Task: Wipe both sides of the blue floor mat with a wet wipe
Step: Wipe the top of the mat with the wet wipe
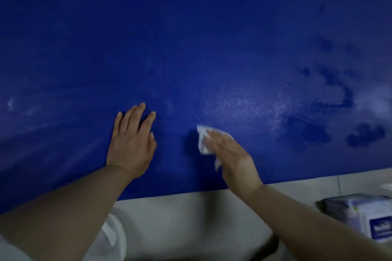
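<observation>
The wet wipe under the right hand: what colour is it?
White wet wipe, clearest in the head view.

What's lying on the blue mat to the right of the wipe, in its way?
Nothing visible: right of the wet wipe under the right hand, the blue mat shows only darker patches; the left hand rests on its other side.

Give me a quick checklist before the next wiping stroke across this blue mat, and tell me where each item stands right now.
1. Wet wipe under the right hand: ok, pressed against the mat.
2. Left hand bracing the mat: ok, palm flat, fingers spread.
3. Mat lying flat where visible: ok, near edge straight on the floor.
4. Area to the left wiped: not ok, pale dusty streaks show there.
5. Spare wipes within reach: ok, a pack sits by the right forearm.
6. Underside wiped: cannot tell, only the top face shows.
</observation>
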